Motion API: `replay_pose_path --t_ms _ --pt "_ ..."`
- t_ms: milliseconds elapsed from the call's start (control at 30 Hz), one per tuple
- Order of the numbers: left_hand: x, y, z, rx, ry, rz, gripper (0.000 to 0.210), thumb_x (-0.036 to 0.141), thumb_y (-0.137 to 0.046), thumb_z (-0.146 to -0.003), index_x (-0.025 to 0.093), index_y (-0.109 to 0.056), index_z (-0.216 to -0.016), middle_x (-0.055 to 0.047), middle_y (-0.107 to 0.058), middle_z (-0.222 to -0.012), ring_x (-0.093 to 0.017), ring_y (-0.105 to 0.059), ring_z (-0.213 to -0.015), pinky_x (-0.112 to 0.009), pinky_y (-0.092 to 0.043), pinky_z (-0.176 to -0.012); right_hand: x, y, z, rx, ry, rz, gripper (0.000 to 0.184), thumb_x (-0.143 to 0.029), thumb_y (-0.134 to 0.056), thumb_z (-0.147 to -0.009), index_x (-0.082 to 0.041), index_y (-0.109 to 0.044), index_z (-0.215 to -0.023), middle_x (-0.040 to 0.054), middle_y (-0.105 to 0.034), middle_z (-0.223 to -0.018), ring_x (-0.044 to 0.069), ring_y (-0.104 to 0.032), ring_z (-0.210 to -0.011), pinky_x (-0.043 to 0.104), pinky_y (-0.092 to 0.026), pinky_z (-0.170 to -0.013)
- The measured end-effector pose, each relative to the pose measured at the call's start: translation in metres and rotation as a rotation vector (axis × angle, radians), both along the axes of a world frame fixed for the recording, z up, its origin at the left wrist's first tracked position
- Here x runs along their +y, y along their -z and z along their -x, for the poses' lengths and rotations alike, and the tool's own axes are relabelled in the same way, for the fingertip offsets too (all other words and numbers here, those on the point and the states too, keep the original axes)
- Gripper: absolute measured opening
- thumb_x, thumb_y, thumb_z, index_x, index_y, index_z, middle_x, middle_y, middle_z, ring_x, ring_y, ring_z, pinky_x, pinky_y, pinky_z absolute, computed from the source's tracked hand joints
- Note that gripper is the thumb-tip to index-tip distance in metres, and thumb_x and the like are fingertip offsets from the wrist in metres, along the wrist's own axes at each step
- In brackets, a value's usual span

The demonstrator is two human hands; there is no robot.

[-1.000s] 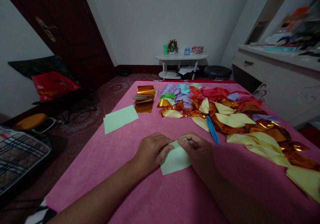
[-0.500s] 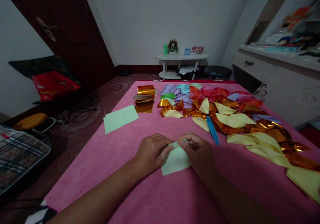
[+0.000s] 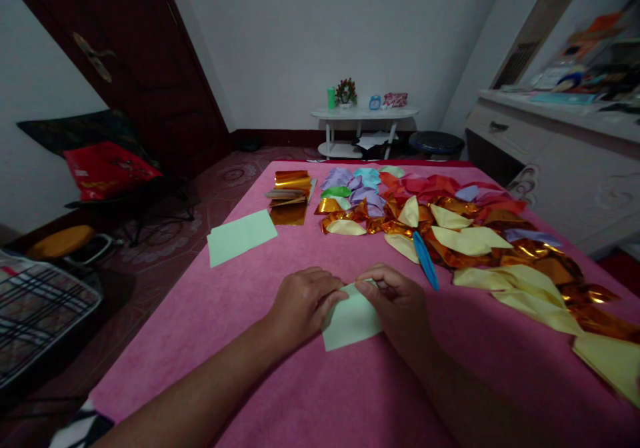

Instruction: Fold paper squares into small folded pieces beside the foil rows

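A pale green sheet of paper [image 3: 353, 321] lies on the pink tablecloth [image 3: 240, 308] near the middle of the table. My left hand [image 3: 306, 305] is closed on its far left edge, the thumb on top and the fingers behind. On the far right edge my right hand [image 3: 400, 305] pinches the same sheet between thumb and curled fingers. The two thumbs are a little apart, and the far edge is partly hidden by the fingers. To the left, more pale green sheets [image 3: 243, 236] lie in a flat pile.
A stack of gold foil paper [image 3: 290, 198] stands beyond the green pile. Folded gold, yellow, red and purple paper pieces [image 3: 470, 240] spread across the right side, with a blue folded piece [image 3: 425, 261] nearest my right hand. A white side table [image 3: 364, 113] stands by the wall.
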State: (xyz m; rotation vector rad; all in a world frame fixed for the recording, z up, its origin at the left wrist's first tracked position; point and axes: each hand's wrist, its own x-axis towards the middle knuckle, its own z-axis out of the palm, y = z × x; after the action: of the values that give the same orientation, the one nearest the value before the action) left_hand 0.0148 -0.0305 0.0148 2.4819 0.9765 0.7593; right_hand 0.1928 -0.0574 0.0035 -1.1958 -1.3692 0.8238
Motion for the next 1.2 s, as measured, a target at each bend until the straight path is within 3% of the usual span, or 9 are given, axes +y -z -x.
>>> replay_pose_path --t_ms 1200 --pt "0.0039 0.0058 0.0031 0.003 -0.064 -0.035 0.026 0.028 -0.046 -0.092 0.018 -0.07 -0.091 -0.006 -0.071 -0.083 -0.016 -0.065 -0.073 -0.026 -0.049 -0.069 0.0028 0.0006 -0.0061 0.037 0.108 0.022 0.01 -0.027 -0.065 -0.076 -0.019 -0.066 -0.071 -0.0008 -0.062 -0.067 0.013 -0.055 -0.057 0.021 -0.04 -0.049"
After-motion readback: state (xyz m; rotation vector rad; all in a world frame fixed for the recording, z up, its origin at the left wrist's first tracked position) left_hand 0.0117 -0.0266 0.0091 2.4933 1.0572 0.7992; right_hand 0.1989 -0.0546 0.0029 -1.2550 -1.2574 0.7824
